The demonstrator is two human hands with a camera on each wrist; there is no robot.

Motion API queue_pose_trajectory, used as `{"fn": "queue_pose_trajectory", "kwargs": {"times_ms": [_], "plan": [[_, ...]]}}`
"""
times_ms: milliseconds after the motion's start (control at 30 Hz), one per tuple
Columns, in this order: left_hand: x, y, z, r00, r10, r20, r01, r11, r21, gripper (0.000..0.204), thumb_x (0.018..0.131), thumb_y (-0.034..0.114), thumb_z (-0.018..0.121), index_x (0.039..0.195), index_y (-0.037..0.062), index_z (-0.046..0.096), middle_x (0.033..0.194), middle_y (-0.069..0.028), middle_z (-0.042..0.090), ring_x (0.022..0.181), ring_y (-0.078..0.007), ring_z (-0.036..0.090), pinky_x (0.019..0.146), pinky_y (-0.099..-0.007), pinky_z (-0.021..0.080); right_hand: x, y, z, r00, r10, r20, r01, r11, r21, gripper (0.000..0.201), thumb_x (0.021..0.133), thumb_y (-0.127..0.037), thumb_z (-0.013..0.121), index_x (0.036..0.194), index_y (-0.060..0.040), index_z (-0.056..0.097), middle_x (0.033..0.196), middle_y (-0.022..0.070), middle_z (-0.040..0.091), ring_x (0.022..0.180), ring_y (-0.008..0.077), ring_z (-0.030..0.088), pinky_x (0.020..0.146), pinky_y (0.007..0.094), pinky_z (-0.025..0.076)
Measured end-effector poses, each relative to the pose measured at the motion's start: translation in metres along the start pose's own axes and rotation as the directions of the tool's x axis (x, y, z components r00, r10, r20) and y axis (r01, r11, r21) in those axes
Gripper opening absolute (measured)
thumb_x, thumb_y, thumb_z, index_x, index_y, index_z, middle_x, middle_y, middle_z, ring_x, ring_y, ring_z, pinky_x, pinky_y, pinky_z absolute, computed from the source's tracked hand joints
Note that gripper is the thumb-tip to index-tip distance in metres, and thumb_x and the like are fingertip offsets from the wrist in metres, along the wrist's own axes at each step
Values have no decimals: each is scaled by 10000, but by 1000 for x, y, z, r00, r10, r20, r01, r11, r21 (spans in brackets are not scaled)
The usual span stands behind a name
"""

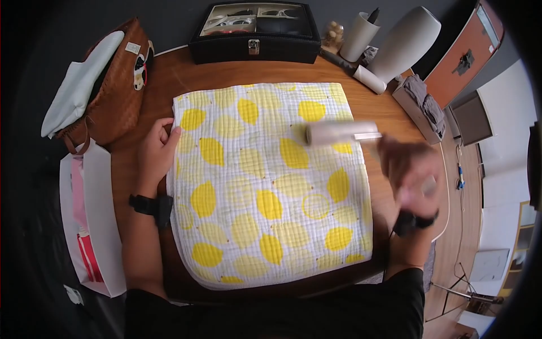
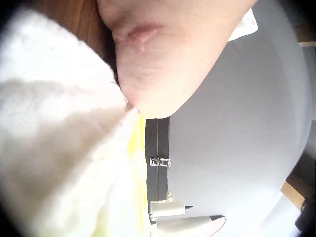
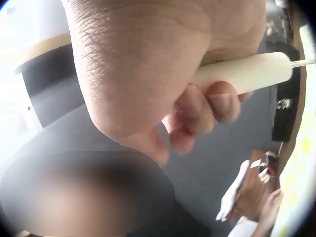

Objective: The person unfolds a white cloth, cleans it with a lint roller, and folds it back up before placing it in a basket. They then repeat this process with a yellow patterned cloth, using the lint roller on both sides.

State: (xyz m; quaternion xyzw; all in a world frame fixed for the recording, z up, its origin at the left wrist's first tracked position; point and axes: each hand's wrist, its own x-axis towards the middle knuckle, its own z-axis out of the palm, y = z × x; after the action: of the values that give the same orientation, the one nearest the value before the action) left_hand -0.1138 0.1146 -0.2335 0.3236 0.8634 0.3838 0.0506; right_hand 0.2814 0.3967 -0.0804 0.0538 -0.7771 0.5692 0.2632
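Observation:
A folded cloth (image 1: 268, 186) with yellow lemons printed on white lies on the wooden table. My left hand (image 1: 157, 148) is at its left side, thumb and forefinger pinching the edge; the left wrist view shows the hand (image 2: 163, 64) against the fabric. In my right hand (image 1: 415, 169), blurred in the head view, is a lint roller (image 1: 339, 133), whose white roll overlaps the cloth's upper right part. The right wrist view shows my fingers curled round its pale handle (image 3: 247, 74), with the roll out of sight there.
A black glasses case (image 1: 254, 42) stands at the back. Left are a brown woven bag (image 1: 116, 85) and a white paper bag (image 1: 101, 226). A white vase-like object (image 1: 406, 45), a white cup (image 1: 360, 37) and a tissue box (image 1: 418, 107) line the back right.

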Motion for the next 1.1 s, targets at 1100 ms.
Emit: {"fn": "queue_pose_trajectory", "kwargs": {"times_ms": [1100], "plan": [[0, -2, 0, 1000, 19, 10, -18, 998, -64, 338, 1047, 246, 744, 1281, 6, 702, 710, 10, 505, 653, -90, 491, 607, -300, 409, 13, 77, -5, 980, -96, -174, 86, 994, -66, 241, 1013, -70, 742, 818, -57, 600, 816, 49, 571, 828, 211, 523, 863, 422, 453]]}}
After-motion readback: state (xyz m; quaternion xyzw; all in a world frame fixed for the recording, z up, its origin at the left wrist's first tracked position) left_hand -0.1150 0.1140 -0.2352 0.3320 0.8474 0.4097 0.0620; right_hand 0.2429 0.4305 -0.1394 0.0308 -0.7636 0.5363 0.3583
